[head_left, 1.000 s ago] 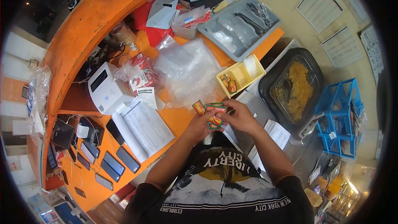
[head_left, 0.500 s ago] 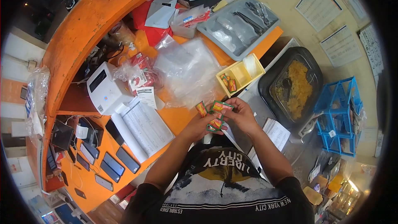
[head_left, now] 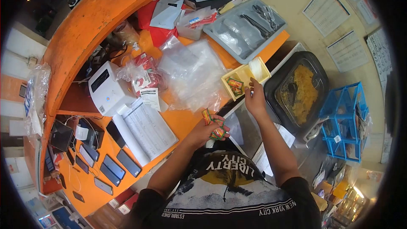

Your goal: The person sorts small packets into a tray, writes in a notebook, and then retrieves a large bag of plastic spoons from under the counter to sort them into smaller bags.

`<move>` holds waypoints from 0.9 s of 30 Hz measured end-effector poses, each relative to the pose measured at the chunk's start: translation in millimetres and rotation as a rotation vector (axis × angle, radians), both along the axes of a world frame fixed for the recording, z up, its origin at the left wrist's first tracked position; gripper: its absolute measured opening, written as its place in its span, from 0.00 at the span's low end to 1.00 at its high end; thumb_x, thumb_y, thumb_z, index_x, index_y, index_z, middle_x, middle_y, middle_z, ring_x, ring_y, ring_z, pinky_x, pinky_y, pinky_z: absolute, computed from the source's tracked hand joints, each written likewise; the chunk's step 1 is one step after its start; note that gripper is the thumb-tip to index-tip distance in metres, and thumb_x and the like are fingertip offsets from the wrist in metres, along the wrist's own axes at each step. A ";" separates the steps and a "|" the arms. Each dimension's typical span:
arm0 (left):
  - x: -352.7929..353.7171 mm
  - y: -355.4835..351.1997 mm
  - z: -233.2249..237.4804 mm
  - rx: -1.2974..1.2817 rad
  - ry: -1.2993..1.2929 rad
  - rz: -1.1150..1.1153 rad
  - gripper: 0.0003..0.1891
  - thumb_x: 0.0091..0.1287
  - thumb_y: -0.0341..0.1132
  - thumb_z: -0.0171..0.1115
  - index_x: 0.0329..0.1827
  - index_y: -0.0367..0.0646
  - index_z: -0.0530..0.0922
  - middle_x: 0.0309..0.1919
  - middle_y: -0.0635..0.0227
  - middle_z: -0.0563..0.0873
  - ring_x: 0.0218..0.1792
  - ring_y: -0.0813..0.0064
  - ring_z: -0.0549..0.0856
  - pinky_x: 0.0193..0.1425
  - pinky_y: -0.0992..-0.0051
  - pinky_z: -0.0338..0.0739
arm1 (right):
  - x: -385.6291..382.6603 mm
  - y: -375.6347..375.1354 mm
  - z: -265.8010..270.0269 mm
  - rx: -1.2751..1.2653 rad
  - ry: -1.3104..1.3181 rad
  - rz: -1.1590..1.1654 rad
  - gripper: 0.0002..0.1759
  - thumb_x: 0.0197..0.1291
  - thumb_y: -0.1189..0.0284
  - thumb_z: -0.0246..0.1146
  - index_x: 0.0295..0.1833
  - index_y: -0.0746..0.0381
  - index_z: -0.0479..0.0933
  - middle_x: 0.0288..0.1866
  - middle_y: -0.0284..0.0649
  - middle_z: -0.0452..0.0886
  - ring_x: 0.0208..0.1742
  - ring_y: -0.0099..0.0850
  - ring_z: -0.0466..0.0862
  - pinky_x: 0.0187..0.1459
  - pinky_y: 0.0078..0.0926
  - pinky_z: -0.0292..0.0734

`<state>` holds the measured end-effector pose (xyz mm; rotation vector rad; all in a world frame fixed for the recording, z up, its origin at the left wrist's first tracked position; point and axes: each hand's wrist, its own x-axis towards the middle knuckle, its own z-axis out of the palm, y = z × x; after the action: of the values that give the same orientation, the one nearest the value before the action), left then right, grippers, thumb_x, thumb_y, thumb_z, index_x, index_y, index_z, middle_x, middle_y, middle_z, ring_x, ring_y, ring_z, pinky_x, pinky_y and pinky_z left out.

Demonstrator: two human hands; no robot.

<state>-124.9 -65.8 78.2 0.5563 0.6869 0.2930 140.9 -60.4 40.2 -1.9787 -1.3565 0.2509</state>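
My left hand [head_left: 204, 132] is closed around several small green, red and yellow sauce sachets [head_left: 217, 133], which stick out between the thumb and fingers. It is low over the orange counter's edge, close to my shirt. Over the near right edge of a small yellow divided box [head_left: 243, 75] hovers my right hand [head_left: 255, 100], thumb and fingertips slightly apart, with nothing visible in them. More sauce sachets [head_left: 235, 86] lie in the box's left compartment, beside those fingers. Something white [head_left: 257, 67] fills part of the box's far right compartment.
Clear plastic bags [head_left: 193, 74] lie left of the box. A grey cutlery tray [head_left: 246, 27] stands behind it. To the right are a black pan of yellow food [head_left: 305, 89] and a blue rack [head_left: 342, 121]. An open notebook [head_left: 146, 131], a white printer [head_left: 108, 89] and several phones occupy the left.
My right hand has moved away from my left hand, up and right to the yellow box. More sachets are in the box, and fewer show in my left hand.
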 end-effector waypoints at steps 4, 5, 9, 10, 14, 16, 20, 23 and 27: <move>-0.3 1.0 10.0 0.096 0.071 -0.112 0.16 0.74 0.36 0.61 0.59 0.39 0.71 0.45 0.50 0.87 0.41 0.59 0.91 0.43 0.65 0.88 | -49.9 -30.8 74.7 -0.151 0.574 0.340 0.27 0.66 0.72 0.67 0.69 0.62 0.71 0.52 0.41 0.79 0.48 0.28 0.81 0.45 0.27 0.79; 2.1 1.8 14.2 0.149 0.067 -0.148 0.16 0.74 0.36 0.62 0.58 0.38 0.72 0.44 0.51 0.88 0.40 0.60 0.91 0.42 0.66 0.88 | -66.3 -38.9 94.0 -0.169 0.686 0.456 0.25 0.66 0.73 0.68 0.67 0.62 0.73 0.51 0.40 0.80 0.48 0.27 0.81 0.44 0.27 0.79; 11.6 4.5 16.3 0.289 -0.008 -0.261 0.23 0.70 0.37 0.68 0.64 0.40 0.72 0.43 0.56 0.87 0.37 0.61 0.91 0.36 0.67 0.88 | -64.1 -40.3 72.4 -0.377 0.607 0.715 0.18 0.64 0.75 0.69 0.58 0.63 0.76 0.46 0.36 0.82 0.48 0.25 0.81 0.46 0.25 0.79; 12.3 2.6 11.7 0.255 0.025 -0.238 0.24 0.69 0.35 0.68 0.64 0.40 0.71 0.42 0.56 0.87 0.36 0.62 0.91 0.35 0.67 0.88 | -62.7 -37.7 73.9 -0.509 0.767 0.591 0.13 0.65 0.75 0.69 0.53 0.63 0.77 0.46 0.36 0.82 0.49 0.25 0.81 0.51 0.25 0.78; 12.1 5.3 6.3 0.192 0.131 -0.228 0.28 0.64 0.29 0.71 0.66 0.40 0.70 0.41 0.56 0.87 0.35 0.63 0.91 0.33 0.68 0.87 | -58.7 -41.8 61.6 -0.266 1.096 0.518 0.10 0.66 0.75 0.68 0.50 0.64 0.78 0.45 0.35 0.81 0.49 0.24 0.80 0.54 0.25 0.76; 12.4 5.2 6.5 0.261 0.127 -0.238 0.26 0.63 0.28 0.72 0.64 0.40 0.71 0.40 0.57 0.87 0.35 0.64 0.91 0.32 0.68 0.87 | -65.4 -46.6 79.4 -0.255 1.039 0.518 0.09 0.67 0.75 0.67 0.49 0.64 0.78 0.46 0.34 0.82 0.50 0.24 0.80 0.54 0.25 0.76; 16.3 0.1 20.6 0.413 0.143 -0.232 0.17 0.67 0.32 0.69 0.55 0.39 0.74 0.34 0.60 0.87 0.29 0.69 0.89 0.27 0.73 0.84 | -74.5 -44.8 67.8 -0.249 0.733 0.619 0.11 0.67 0.76 0.66 0.53 0.63 0.76 0.46 0.34 0.82 0.49 0.23 0.81 0.54 0.25 0.77; 13.0 1.1 4.1 0.347 0.212 -0.176 0.16 0.72 0.42 0.66 0.51 0.38 0.76 0.31 0.61 0.87 0.25 0.72 0.88 0.25 0.76 0.82 | -76.3 -41.2 70.8 -0.203 1.056 0.435 0.14 0.68 0.77 0.66 0.57 0.64 0.75 0.45 0.34 0.82 0.48 0.23 0.82 0.53 0.24 0.78; 4.2 -0.9 -1.2 0.234 0.234 -0.046 0.31 0.77 0.63 0.49 0.50 0.38 0.77 0.29 0.61 0.86 0.22 0.72 0.87 0.23 0.76 0.81 | -65.9 -47.5 83.0 -0.271 1.179 0.504 0.22 0.67 0.78 0.66 0.65 0.65 0.72 0.42 0.35 0.82 0.45 0.22 0.83 0.49 0.21 0.78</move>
<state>-120.8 -66.7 77.1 0.8376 0.8710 0.2696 75.1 -107.9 123.2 -1.1769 -0.9590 1.5989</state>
